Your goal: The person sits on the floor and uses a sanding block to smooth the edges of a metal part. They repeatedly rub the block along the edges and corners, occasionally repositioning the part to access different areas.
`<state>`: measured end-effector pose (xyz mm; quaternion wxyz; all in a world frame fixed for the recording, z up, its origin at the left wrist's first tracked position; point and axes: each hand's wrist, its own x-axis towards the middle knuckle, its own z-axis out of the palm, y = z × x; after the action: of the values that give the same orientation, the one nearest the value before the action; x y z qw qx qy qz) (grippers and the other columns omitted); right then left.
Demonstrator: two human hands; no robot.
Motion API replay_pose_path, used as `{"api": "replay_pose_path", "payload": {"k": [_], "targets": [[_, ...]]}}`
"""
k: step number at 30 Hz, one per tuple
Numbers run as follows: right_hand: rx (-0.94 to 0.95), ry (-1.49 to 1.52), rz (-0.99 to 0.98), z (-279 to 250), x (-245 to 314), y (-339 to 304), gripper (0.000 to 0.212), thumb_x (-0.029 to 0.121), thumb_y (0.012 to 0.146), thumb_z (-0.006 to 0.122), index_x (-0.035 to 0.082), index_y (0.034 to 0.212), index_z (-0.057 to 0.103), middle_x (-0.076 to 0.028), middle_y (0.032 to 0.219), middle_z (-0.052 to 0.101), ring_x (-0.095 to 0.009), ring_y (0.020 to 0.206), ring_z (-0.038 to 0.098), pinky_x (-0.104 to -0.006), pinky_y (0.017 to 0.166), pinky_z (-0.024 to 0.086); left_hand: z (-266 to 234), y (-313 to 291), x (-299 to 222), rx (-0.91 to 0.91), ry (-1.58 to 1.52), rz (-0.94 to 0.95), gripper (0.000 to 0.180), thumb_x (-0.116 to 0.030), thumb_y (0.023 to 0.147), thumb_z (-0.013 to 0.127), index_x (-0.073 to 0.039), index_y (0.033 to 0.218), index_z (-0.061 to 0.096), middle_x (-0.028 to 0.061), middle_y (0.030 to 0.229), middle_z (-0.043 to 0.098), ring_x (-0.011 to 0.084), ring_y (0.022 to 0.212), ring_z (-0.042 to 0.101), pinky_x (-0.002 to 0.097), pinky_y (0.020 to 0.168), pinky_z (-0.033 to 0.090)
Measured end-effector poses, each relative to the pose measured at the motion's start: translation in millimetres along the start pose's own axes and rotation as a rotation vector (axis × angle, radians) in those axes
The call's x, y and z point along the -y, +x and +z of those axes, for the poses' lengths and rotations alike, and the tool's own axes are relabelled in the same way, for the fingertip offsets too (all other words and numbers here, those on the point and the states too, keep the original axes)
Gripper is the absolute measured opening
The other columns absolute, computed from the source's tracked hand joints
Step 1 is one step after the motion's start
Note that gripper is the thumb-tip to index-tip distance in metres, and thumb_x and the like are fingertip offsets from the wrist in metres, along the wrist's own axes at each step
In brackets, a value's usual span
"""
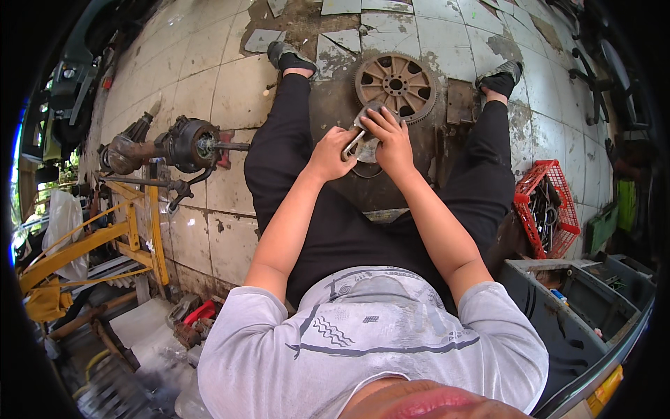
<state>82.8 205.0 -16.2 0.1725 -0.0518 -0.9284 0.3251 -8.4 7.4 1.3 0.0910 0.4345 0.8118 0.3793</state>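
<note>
The metal part (368, 143) sits between your knees, on the dark round plate (363, 188) that lies on the floor in front of you, just below the rusty toothed wheel (396, 84). Your right hand (391, 140) lies over the top of the part, fingers spread and pressed down on it, gripping it from above. Your left hand (329, 152) is closed in a fist around the handle of a wrench (354, 144), whose far end reaches in against the part beside your right fingers. Both forearms come up from the lower edge and meet over the plate. Your legs in black trousers stretch out to either side, with your shoes (289, 57) resting on the cracked tiled floor (209, 77). To your left, well apart from the work, lies a grimy axle assembly (174, 145) with a short shaft sticking out, next to a yellow metal frame (132, 237). To your right stands a red plastic crate (548, 206) holding tools, and nearer to you a dark grey bin (558, 307).
</note>
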Motion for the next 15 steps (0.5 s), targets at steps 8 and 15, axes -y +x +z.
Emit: {"api": "replay_pose_path", "payload": {"k": [8, 15], "targets": [[0.112, 0.052, -0.196, -9.9, 29.5, -14.9, 0.071, -0.01, 0.087, 0.065, 0.028, 0.147, 0.072, 0.0, 0.162, 0.062, -0.031, 0.159, 0.048, -0.0768, 0.121, 0.036, -3.2, -8.3, -3.6, 0.049, 0.031, -0.1, 0.043, -0.016, 0.075, 0.081, -0.006, 0.116, 0.073, 0.0149, 0.113, 0.076, 0.0407, 0.117, 0.067, 0.0498, 0.099, 0.059], [0.083, 0.0, -0.094, -4.0, 26.1, -21.2, 0.074, -0.012, 0.086, 0.065, 0.028, 0.148, 0.073, 0.0, 0.162, 0.062, -0.031, 0.16, 0.046, -0.0741, 0.122, 0.035, -3.9, -5.0, -5.7, 0.062, 0.01, -0.083, 0.059, -0.011, 0.073, 0.075, 0.003, 0.13, 0.069, 0.0204, 0.118, 0.074, 0.0415, 0.118, 0.066, 0.0484, 0.103, 0.057]]}}
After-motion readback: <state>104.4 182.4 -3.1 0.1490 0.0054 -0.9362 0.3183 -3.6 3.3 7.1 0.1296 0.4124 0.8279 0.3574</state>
